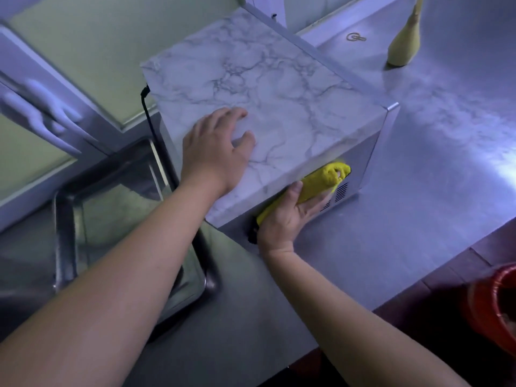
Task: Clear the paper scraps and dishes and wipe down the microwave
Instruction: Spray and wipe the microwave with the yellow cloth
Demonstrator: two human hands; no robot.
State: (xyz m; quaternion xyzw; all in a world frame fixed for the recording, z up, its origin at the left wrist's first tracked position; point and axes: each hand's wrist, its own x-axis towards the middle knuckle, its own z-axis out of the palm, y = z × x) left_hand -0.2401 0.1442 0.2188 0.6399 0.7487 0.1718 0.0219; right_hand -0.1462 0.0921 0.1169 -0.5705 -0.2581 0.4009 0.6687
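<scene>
The microwave point(279, 88) stands on a steel counter, its top covered in white marble-pattern film. My left hand point(215, 152) lies flat on the near left part of that top, fingers spread. My right hand point(290, 216) holds a bunched yellow cloth point(324, 178) and presses it against the microwave's near side wall, beside the vent slots point(341, 192). The thumb lies on the cloth's upper edge; fingers curl under it.
A steel sink point(67, 219) sits to the left of the microwave, with a black cable point(148, 113) hanging behind it. A yellow bottle point(405, 43) stands at the back right on the counter point(418, 191). A red bucket point(494, 300) is below the counter's right edge.
</scene>
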